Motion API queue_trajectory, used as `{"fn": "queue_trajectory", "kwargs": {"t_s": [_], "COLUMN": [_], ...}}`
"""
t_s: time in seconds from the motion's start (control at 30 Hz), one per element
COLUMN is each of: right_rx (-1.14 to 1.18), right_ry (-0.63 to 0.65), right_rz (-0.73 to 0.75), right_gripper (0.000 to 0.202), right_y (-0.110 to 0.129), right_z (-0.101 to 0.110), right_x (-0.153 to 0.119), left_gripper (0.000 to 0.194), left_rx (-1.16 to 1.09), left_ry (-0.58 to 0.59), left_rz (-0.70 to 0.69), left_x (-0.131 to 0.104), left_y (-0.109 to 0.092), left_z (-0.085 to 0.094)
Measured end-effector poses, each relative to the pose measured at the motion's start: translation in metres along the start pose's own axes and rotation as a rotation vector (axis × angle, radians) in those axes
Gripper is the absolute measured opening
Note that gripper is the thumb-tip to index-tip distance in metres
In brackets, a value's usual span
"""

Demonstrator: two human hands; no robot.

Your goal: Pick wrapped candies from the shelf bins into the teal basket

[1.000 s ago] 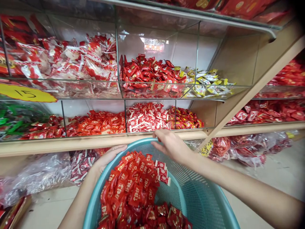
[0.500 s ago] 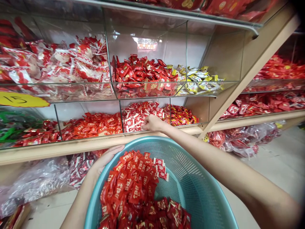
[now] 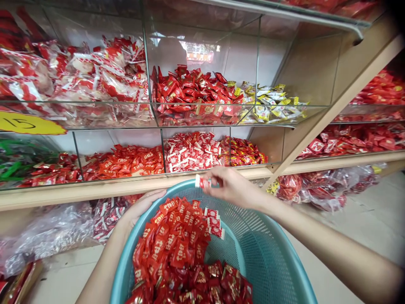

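My right hand (image 3: 232, 185) pinches a wrapped candy (image 3: 203, 182) in red and white just above the far rim of a teal plastic basket (image 3: 272, 240). My left hand (image 3: 142, 207) grips the basket's far left rim. Inside, bright red candy packets (image 3: 171, 232) with gold lettering fill the left side. A few red-and-white candies (image 3: 214, 223) lie beside them, and darker red shiny candies (image 3: 215, 280) fill the near part. Beyond the basket, a shelf compartment holds a heap of red-and-white candies (image 3: 191, 152).
Neighbouring compartments hold orange-red packets (image 3: 136, 160) and red-yellow candies (image 3: 247, 151). Glass panels front the upper shelf, with large bagged sweets (image 3: 79, 84) at left. A wooden shelf edge (image 3: 95, 192) runs behind the basket. Plastic bags (image 3: 60, 230) lie underneath.
My right hand has come back from the red-and-white candy heap to over the basket rim, with a candy now visible in its fingers. My left hand stays on the rim.
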State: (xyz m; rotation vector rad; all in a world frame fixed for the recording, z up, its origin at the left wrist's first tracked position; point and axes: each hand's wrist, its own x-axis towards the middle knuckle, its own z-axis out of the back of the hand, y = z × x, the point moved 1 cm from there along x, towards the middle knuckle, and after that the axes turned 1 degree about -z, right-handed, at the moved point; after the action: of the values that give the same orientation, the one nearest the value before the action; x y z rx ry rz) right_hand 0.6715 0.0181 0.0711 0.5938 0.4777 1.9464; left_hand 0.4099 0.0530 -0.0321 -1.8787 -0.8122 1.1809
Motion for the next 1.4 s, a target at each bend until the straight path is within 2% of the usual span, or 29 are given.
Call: {"fn": "queue_trajectory", "kwargs": {"t_s": [0.13,0.27,0.4,0.6,0.73,0.83,0.93,1.03,1.1,1.23,1.4], "right_rx": [-0.23,-0.506,-0.602,-0.624,-0.618,-0.546,-0.37,-0.264,-0.252,-0.198,-0.179], "right_ry": [0.222,0.362,0.404,0.412,0.365,0.263,0.123,-0.046,-0.096,-0.039,0.016], "right_rz": [-0.09,-0.157,-0.154,-0.167,-0.149,-0.098,-0.028,0.016,-0.004,-0.022,-0.026], "right_gripper": [0.009,0.017,0.021,0.019,0.028,0.019,0.02,0.016,0.012,0.008,0.007], "right_y": [-0.034,-0.06,-0.064,-0.067,-0.059,-0.036,-0.009,0.001,-0.004,-0.019,-0.018], "right_z": [-0.039,-0.071,-0.082,-0.092,-0.083,-0.056,-0.022,-0.002,0.0,-0.013,-0.029], "right_x": [-0.028,-0.032,-0.029,-0.03,-0.031,-0.019,0.004,0.037,0.058,0.091,0.106], "left_gripper": [0.038,0.037,0.038,0.038,0.034,0.033,0.033,0.033,0.033,0.034,0.034], "left_rx": [0.03,0.055,0.049,0.035,0.01,-0.008,-0.014,-0.023,-0.02,0.01,0.016], "left_ry": [-0.015,-0.019,-0.04,-0.047,-0.009,0.025,0.033,0.027,0.024,0.007,0.005], "left_rz": [-0.051,-0.081,-0.062,-0.061,-0.045,-0.013,-0.011,-0.021,-0.037,-0.032,-0.024], "left_x": [0.002,0.004,0.003,0.002,0.004,0.006,0.007,0.008,0.007,0.006,0.005], "left_y": [0.0,0.001,0.0,0.0,0.002,0.004,0.005,0.005,0.005,0.003,0.002], "left_z": [0.0,0.001,0.001,0.002,0.003,0.005,0.006,0.007,0.008,0.009,0.01]}}
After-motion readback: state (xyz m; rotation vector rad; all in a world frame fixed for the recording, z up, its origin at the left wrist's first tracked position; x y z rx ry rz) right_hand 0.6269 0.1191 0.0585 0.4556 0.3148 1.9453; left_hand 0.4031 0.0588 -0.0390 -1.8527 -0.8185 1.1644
